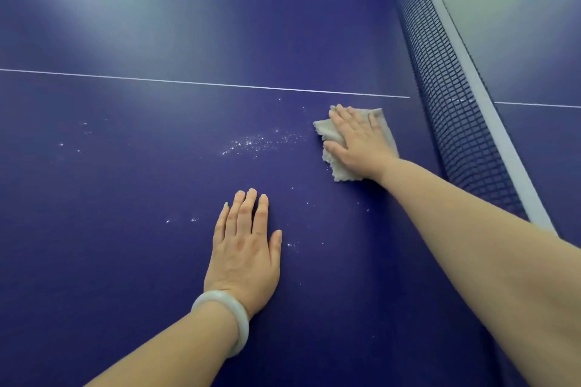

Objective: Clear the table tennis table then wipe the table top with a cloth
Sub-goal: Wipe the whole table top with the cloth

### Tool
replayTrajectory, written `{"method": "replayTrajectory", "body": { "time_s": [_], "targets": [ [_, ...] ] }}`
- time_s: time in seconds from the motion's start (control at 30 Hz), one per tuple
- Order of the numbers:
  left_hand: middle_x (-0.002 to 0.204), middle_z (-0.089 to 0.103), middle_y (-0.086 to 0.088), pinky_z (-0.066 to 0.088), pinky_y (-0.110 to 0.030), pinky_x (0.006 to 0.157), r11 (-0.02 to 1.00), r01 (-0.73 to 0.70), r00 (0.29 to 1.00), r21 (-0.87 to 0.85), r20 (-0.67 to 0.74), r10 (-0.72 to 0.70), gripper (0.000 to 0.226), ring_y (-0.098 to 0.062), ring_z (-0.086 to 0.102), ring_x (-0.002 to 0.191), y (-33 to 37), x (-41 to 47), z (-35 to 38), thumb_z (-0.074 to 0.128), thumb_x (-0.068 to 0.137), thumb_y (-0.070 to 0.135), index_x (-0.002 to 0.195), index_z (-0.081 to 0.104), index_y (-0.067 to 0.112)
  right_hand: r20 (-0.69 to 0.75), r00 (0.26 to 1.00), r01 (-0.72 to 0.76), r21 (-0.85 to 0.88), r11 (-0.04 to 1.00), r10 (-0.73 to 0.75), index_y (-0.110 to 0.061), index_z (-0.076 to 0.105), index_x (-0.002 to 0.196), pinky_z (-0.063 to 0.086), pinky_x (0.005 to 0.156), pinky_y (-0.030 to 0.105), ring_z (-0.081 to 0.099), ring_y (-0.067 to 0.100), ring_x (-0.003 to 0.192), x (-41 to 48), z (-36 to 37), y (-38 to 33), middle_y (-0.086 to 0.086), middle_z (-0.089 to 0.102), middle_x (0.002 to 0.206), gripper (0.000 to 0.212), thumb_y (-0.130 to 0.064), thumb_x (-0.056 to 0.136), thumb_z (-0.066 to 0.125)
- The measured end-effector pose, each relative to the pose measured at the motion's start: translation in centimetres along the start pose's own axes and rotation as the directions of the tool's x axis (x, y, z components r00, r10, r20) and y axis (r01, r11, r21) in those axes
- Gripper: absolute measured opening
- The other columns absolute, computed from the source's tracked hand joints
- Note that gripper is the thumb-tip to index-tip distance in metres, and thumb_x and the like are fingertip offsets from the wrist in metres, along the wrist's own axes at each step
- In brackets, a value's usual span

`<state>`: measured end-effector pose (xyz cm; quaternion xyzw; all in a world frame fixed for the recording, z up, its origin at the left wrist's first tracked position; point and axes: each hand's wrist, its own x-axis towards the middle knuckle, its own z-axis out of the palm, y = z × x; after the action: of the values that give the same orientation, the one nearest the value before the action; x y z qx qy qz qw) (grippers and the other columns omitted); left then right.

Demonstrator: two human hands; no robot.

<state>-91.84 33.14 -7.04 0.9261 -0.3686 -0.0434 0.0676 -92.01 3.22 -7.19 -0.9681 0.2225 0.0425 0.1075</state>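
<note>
On the blue table, pressed cloth under right hand, fingers straight, beside the net at right. Rested left hand flat, empty, nearer. Likely risked scattering the specks leftward with a fast sweep.

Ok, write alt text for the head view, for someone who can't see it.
The right hand presses a beige cloth flat on a blue table beside the net, with white specks just left of it. The left hand rests flat nearby, a pale bangle on its wrist.
</note>
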Motion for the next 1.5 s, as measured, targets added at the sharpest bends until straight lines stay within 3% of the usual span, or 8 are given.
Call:
{"method": "replayTrajectory", "body": {
  "time_s": [0.07, 0.27, 0.53, 0.8, 1.03, 1.27, 1.37, 1.5],
  "targets": [
    [0.16, 0.024, -0.005, 0.003, -0.038, 0.123, 1.0, 0.001, 1.0, 0.002, 0.002, -0.001, 0.069, -0.021, 0.014, 0.151, 0.0, 0.0, -0.1, 0.009, 0.096, 0.047, 0.153, 0.03, 0.015, -0.041, 0.999, -0.011, -0.022, 1.0, 0.01, -0.028, 0.009, 0.158, -0.008, 0.121, 0.039, -0.001, 0.01, 0.151, -1.1, -0.3, 2.4, -0.009, 0.002, 0.165, 0.067, -0.054, 0.1, 0.032],
    [0.159, 0.027, -0.006, 0.009, -0.041, 0.123, 1.0, 0.008, 1.0, 0.022, 0.022, -0.009, 0.067, -0.023, 0.018, 0.15, 0.2, 0.0, -0.2, 0.011, 0.097, 0.045, 0.152, 0.032, 0.013, -0.088, 0.887, -0.446, 0.097, 0.89, 0.454, -0.018, 0.009, 0.158, -0.008, 0.122, 0.047, -0.002, 0.017, 0.152, 1.1, -1.3, 6.3, 0.001, 0.003, 0.166, 0.074, -0.057, 0.098, 0.029],
    [0.156, 0.034, -0.007, 0.017, -0.043, 0.122, 0.999, -0.003, 1.0, 0.048, 0.023, 0.002, 0.064, -0.024, 0.026, 0.148, 0.2, 0.1, -0.3, 0.017, 0.098, 0.043, 0.149, 0.038, 0.012, 0.033, 0.977, -0.213, 0.084, 0.973, 0.211, -0.026, 0.011, 0.157, -0.014, 0.117, 0.053, -0.007, 0.02, 0.152, 6.1, -1.1, -0.3, 0.002, -0.003, 0.166, 0.066, -0.052, 0.101, 0.031],
    [0.16, 0.025, -0.006, 0.007, -0.041, 0.124, 1.0, 0.012, 1.0, 0.019, 0.02, -0.013, 0.069, -0.023, 0.015, 0.151, 0.1, 0.1, -0.1, 0.007, 0.096, 0.046, 0.153, 0.029, 0.014, -0.048, 0.842, -0.532, 0.084, 0.843, 0.537, -0.023, 0.009, 0.158, -0.008, 0.117, 0.062, -0.008, 0.027, 0.152, -3.6, -0.2, -0.8, 0.006, -0.004, 0.166, 0.063, -0.051, 0.103, 0.021],
    [0.162, 0.018, -0.005, 0.002, -0.04, 0.124, 1.0, 0.002, 0.999, 0.005, 0.032, -0.002, 0.072, -0.021, 0.008, 0.152, 0.2, 0.1, -0.3, 0.003, 0.094, 0.047, 0.155, 0.023, 0.015, -0.087, 0.994, -0.07, -0.025, 0.997, 0.068, -0.023, 0.006, 0.158, -0.009, 0.121, 0.046, -0.002, 0.018, 0.152, -10.9, 2.6, -6.2, -0.001, 0.003, 0.166, 0.072, -0.056, 0.098, 0.028],
    [0.162, 0.02, -0.005, 0.001, -0.039, 0.123, 1.0, 0.006, 1.0, 0.017, 0.02, -0.007, 0.069, -0.022, 0.011, 0.151, 0.2, 0.1, 0.0, 0.006, 0.096, 0.047, 0.154, 0.025, 0.015, -0.187, 0.796, -0.576, 0.064, 0.815, 0.576, -0.032, 0.04, 0.148, 0.018, 0.113, 0.064, 0.023, 0.035, 0.14, -6.0, -0.8, 2.6, 0.008, 0.03, 0.155, 0.058, -0.059, 0.096, 0.038],
    [0.161, 0.022, -0.005, 0.002, -0.039, 0.123, 1.0, 0.007, 1.0, 0.018, 0.018, -0.007, 0.068, -0.022, 0.013, 0.151, 0.1, 0.1, 0.0, 0.007, 0.097, 0.047, 0.154, 0.026, 0.015, -0.083, 0.765, -0.633, 0.086, 0.769, 0.639, -0.033, 0.021, 0.155, 0.005, 0.103, 0.082, 0.01, 0.025, 0.149, -1.3, -1.3, -0.1, 0.002, 0.017, 0.162, 0.059, -0.056, 0.1, 0.025],
    [0.161, 0.022, -0.005, 0.006, -0.041, 0.123, 1.0, 0.004, 1.0, 0.024, 0.019, -0.004, 0.067, -0.022, 0.013, 0.151, 0.1, 0.1, 0.1, 0.008, 0.097, 0.046, 0.154, 0.026, 0.015, 0.014, 0.784, -0.62, 0.063, 0.782, 0.62, -0.026, 0.0, 0.158, -0.004, 0.095, 0.086, -0.011, 0.026, 0.151, 1.6, -1.0, -4.3, 0.003, -0.006, 0.165, 0.071, -0.06, 0.098, 0.016]
  ]
}}
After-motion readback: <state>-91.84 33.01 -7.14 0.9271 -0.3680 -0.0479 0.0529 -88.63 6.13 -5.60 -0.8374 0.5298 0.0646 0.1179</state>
